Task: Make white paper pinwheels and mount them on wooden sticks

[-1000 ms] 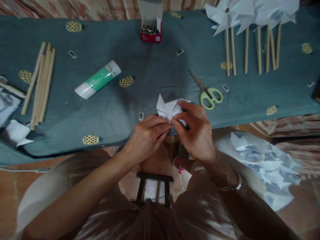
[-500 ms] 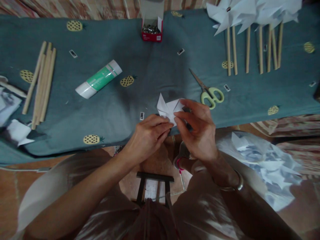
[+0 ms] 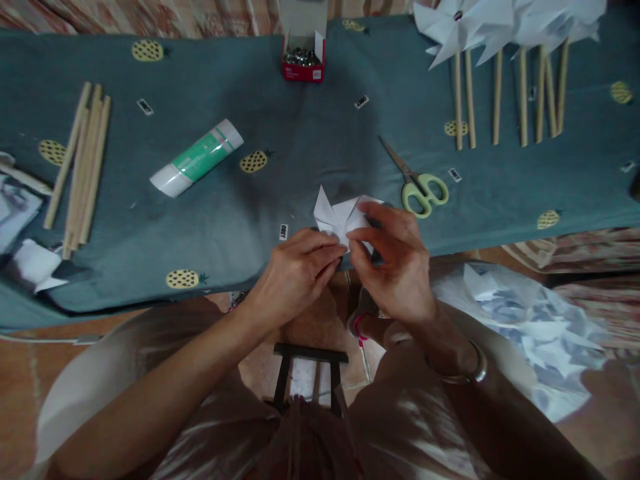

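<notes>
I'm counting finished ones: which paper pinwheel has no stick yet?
The pinwheel held between the left hand and right hand at the cloth's near edge; the pinwheels at the far right all sit on sticks.

table [image 3: 310,133]: draped in teal pineapple-print cloth, dim soft light | below table's near edge: reddish tiled floor [image 3: 20,380], small black stand [image 3: 310,355] | beyond table's far edge: pink-and-cream patterned fabric [image 3: 200,17]

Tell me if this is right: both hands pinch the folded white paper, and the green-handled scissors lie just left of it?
Not quite. The head view shows the green-handled scissors lying just right of the folded white paper, not left. The left hand and right hand do both pinch it.
</notes>
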`<action>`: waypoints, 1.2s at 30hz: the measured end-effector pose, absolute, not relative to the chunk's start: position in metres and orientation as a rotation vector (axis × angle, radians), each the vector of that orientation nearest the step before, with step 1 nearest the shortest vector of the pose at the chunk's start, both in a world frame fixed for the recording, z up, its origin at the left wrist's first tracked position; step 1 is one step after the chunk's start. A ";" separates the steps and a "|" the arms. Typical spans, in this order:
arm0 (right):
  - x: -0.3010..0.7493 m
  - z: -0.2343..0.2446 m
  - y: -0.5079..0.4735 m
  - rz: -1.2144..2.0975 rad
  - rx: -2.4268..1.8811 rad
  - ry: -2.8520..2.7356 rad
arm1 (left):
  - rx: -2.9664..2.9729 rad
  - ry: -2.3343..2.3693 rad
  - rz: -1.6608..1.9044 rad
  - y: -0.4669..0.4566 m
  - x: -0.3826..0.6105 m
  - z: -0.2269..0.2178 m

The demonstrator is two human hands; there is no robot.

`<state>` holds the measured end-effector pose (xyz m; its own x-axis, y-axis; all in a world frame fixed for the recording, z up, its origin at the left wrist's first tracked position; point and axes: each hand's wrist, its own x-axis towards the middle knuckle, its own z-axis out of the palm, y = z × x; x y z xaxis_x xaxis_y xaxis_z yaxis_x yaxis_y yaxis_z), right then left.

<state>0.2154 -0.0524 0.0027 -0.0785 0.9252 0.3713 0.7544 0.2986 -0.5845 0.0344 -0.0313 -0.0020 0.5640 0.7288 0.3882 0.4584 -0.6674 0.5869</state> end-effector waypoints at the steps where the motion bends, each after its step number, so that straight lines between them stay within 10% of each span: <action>1: 0.215 0.003 -0.053 0.323 -1.501 -1.870 | 2.380 0.965 0.866 -0.031 0.035 -0.002; 36: 0.213 -0.004 -0.060 0.233 -1.466 -2.077 | 2.404 0.923 0.894 -0.032 0.034 0.000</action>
